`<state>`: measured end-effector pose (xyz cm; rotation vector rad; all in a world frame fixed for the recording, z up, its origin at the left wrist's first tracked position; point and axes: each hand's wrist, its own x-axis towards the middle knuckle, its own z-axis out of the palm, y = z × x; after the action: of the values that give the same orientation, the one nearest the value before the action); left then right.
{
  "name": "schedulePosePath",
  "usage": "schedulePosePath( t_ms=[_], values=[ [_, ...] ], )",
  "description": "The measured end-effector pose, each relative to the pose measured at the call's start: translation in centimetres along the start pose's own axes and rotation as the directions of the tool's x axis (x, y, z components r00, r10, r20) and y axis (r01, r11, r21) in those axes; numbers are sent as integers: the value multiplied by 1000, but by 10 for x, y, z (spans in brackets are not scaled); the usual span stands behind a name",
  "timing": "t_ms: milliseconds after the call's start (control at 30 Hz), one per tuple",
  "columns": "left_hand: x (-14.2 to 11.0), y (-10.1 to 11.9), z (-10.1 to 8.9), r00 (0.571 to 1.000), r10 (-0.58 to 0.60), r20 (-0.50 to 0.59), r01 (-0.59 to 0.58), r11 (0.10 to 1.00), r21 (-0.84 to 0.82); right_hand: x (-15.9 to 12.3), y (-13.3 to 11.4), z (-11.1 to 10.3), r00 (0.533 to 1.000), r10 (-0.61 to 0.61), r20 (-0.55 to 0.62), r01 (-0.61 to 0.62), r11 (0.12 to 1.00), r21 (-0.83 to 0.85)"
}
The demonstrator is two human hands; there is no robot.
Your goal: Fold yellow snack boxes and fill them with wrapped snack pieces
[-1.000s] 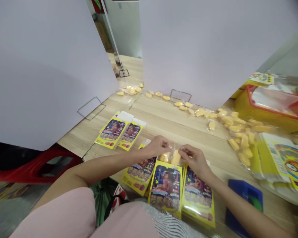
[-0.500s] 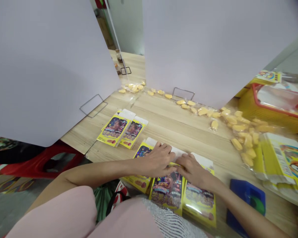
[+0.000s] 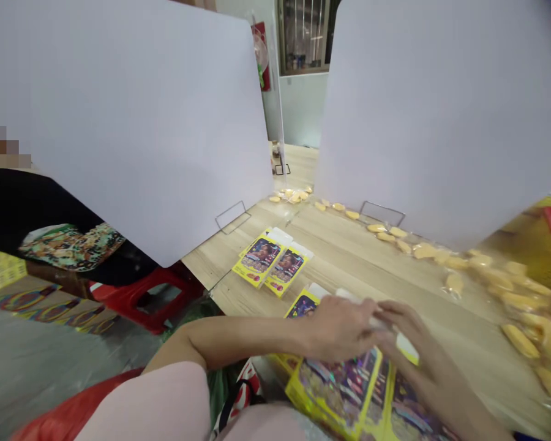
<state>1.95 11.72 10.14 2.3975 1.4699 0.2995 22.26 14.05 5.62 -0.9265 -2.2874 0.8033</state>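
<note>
Head view, hands (image 3: 344,327) seemingly on yellow card packet (image 3: 335,389)

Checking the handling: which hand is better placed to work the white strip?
Probably the right hand: its fingers lie close against the white strip, while the left hand sits further from it.

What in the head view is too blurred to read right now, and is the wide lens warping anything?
In the head view, the left hand and right hand are smeared by motion blur, as are the printed yellow card pack below them and the bagged yellow pieces at right; the wide lens makes the white panels appear to lean outward.
</note>
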Motion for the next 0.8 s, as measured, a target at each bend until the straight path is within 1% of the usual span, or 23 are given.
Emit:
schedulePosePath(
  t_ms=[67,100,167,233,300,333,400,467,567,667,733,800],
  values=[
    [3,-20,-32,998,-34,-53,39,996,84,7,-1,-11,990,59,-131,-57,998,15],
    [5,-36,-47,996,-66,-67,74,989,128,9,1,-14,983,85,-164,-82,996,28],
    [6,-78,-75,986,-148,-71,160,967,201,12,9,-14,975,139,-175,-129,989,65],
    [4,-128,-94,968,-235,-82,248,936,250,10,16,-8,974,177,-143,-163,981,107],
    [-1,-177,-103,956,-271,-115,293,914,280,7,20,0,975,200,-92,-187,972,140],
    [-3,-200,-104,956,-267,-121,292,912,290,6,20,4,975,211,-73,-198,968,152],
    [-5,-237,-100,956,-265,-126,290,917,274,6,21,10,971,234,-55,-222,959,175],
    [-1,-264,-88,945,-308,-108,325,911,254,9,25,16,963,262,-62,-245,948,201],
    [10,-288,-70,932,-342,-115,360,910,205,20,43,21,946,311,-90,-285,933,219],
    [14,-295,-63,943,-302,-140,326,921,214,37,73,19,934,342,-100,-327,934,143],
    [15,-293,-67,954,-224,-200,274,922,274,56,97,13,929,347,-129,-351,936,-9],
    [20,-286,-71,951,-128,-282,221,918,328,84,121,3,920,342,-193,-380,900,-214]
  ],
)
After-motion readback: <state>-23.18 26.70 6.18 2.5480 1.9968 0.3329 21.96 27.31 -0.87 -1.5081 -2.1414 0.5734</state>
